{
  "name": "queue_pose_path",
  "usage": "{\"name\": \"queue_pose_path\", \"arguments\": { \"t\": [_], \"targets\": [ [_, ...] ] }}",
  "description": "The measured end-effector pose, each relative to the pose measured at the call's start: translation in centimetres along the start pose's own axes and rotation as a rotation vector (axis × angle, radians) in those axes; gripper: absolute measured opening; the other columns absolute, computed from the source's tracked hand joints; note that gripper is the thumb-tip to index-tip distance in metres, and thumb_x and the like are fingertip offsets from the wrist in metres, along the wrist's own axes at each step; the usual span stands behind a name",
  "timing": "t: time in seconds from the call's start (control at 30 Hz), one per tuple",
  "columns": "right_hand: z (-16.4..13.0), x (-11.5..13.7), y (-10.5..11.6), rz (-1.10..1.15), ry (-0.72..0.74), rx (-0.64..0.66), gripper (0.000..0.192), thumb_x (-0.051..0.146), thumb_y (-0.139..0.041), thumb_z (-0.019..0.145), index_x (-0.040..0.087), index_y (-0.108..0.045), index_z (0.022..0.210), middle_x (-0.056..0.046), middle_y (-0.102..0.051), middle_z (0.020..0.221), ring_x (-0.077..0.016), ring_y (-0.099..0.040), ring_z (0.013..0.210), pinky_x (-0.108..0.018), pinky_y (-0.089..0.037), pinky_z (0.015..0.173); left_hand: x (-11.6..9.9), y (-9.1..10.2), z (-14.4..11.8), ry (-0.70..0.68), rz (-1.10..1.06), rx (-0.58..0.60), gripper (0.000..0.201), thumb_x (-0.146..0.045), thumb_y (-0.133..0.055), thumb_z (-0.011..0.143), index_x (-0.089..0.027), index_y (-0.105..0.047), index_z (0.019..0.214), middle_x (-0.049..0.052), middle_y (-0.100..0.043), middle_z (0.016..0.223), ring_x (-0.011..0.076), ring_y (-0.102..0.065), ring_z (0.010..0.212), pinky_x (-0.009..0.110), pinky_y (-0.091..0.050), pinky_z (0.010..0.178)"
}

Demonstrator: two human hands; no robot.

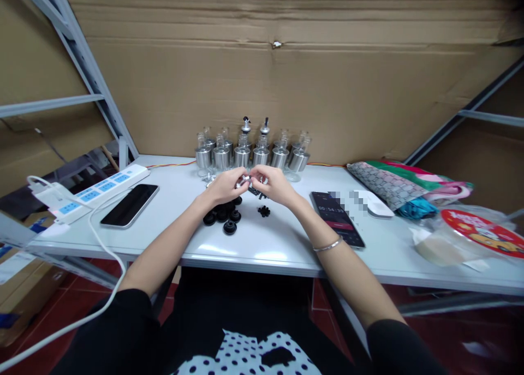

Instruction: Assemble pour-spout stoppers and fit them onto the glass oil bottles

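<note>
My left hand (227, 188) and my right hand (273, 186) meet above the middle of the table, fingertips pinched close together. Between them shows a small silvery piece (244, 179) with a dark bit; its exact kind is too small to make out. Under and beside my left hand lies a heap of round black stoppers (230, 227). Small black toothed parts (264, 211) form a little cluster below my right hand. Behind the hands stand two rows of glass bottles with metal sleeves (261, 155). Two in the back carry silver pourers with black tips (265, 126).
On the left are a white power strip (106, 188) with a cable and a dark-screened phone (130, 206). To the right lie a phone showing a timer (338, 219), a white mouse-like object (379, 204), colourful fabric (413, 184) and a red-labelled plastic package (483, 233). Cardboard (286, 80) walls the back.
</note>
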State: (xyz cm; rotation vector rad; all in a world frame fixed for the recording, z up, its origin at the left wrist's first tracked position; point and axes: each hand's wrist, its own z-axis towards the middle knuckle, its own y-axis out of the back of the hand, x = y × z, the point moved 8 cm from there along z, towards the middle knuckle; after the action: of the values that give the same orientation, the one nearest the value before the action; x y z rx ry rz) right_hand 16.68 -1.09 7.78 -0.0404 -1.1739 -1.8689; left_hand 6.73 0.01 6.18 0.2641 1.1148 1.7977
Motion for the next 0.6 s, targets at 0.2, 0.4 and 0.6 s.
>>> {"name": "queue_pose_path", "arguments": {
  "t": [0.2, 0.4, 0.6],
  "targets": [
    [-0.2, -0.1, -0.4, -0.051, -0.024, 0.042, 0.015, 0.025, -0.045, 0.078, 0.016, -0.056, 0.073, 0.000, -0.056, 0.067, -0.0111, -0.047, 0.061, -0.020, -0.035, 0.061, 0.2, -0.3, 0.0, 0.019, -0.026, -0.006, 0.013, -0.026, -0.045, 0.086, -0.017, -0.052, 0.090, 0.002, -0.058, 0.080, 0.0129, -0.053, 0.069, 0.023, -0.040, 0.064],
    [-0.2, -0.5, -0.5, -0.093, -0.068, 0.046, 0.013, 0.025, -0.045, 0.078, 0.017, -0.052, 0.069, 0.001, -0.052, 0.061, -0.0108, -0.044, 0.057, -0.021, -0.030, 0.057, -0.2, 0.0, 0.0, 0.008, -0.022, -0.019, 0.016, -0.028, -0.045, 0.088, -0.017, -0.055, 0.095, 0.003, -0.061, 0.085, 0.0135, -0.057, 0.074, 0.023, -0.043, 0.067],
    [-0.2, -1.0, -1.2, -0.075, -0.048, 0.083, 0.027, 0.032, -0.039, 0.087, 0.018, -0.047, 0.066, 0.002, -0.049, 0.058, -0.0103, -0.041, 0.054, -0.022, -0.027, 0.055, -0.1, -0.2, 0.0, -0.013, -0.003, -0.011, 0.011, -0.026, -0.051, 0.086, -0.016, -0.057, 0.085, 0.002, -0.062, 0.077, 0.0133, -0.058, 0.070, 0.023, -0.042, 0.065]
  ]
}}
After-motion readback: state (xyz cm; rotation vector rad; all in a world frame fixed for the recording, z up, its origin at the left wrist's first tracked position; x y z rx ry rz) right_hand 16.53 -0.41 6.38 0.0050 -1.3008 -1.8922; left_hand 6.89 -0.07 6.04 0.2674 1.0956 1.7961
